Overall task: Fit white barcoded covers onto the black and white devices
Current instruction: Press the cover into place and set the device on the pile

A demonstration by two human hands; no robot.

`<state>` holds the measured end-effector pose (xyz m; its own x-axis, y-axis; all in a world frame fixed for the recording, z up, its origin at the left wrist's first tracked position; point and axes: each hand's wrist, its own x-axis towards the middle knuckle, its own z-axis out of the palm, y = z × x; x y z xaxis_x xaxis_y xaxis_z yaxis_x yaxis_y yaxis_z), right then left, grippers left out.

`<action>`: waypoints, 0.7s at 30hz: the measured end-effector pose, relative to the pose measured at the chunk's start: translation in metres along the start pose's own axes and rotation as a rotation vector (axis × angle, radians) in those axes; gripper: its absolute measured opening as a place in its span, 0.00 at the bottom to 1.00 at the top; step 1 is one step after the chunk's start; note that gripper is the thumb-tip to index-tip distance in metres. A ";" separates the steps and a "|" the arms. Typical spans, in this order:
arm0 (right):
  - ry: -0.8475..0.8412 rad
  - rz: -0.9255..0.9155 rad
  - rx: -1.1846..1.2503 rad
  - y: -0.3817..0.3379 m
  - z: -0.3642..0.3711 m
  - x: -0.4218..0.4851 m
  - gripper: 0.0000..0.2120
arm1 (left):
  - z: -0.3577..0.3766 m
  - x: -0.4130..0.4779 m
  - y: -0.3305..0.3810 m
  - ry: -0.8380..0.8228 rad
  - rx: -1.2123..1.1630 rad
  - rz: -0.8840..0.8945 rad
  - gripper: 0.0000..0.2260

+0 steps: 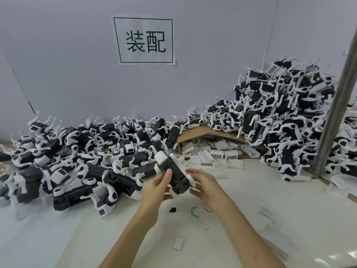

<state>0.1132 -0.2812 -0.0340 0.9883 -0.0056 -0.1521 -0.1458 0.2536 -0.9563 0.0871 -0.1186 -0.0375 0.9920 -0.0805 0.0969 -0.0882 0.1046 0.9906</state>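
Observation:
I hold one black and white device (172,172) above the table, tilted with its white end pointing up and away. My left hand (157,187) grips its left side, thumb on the black top. My right hand (204,183) cups its right side with the fingers curled behind the white leg. White barcoded covers (216,156) lie in a loose heap just beyond the device, spilling out of a torn cardboard box (204,133).
Large piles of the devices fill the left (77,161) and the back right (280,122). A grey post (334,113) stands at the right. Small scraps, a green bit (194,212) and a white piece (178,243) lie on the table near me.

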 end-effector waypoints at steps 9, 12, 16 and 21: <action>0.358 -0.385 -0.568 0.011 -0.007 0.008 0.12 | -0.004 0.003 0.001 -0.014 -0.249 -0.038 0.27; 0.455 -0.357 -0.930 0.013 -0.021 0.017 0.23 | -0.005 0.004 0.001 0.014 -0.298 -0.023 0.28; 0.398 -0.198 -1.187 0.016 -0.035 0.021 0.26 | -0.007 0.005 0.001 -0.018 -0.377 -0.080 0.27; 0.429 -0.235 -1.206 0.017 -0.034 0.019 0.19 | -0.006 0.009 -0.002 -0.048 -0.432 -0.122 0.21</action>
<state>0.1275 -0.3102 -0.0621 0.9354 -0.2947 0.1955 -0.1414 -0.8184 -0.5570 0.0966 -0.1133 -0.0388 0.9866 -0.1629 -0.0035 0.0847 0.4947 0.8649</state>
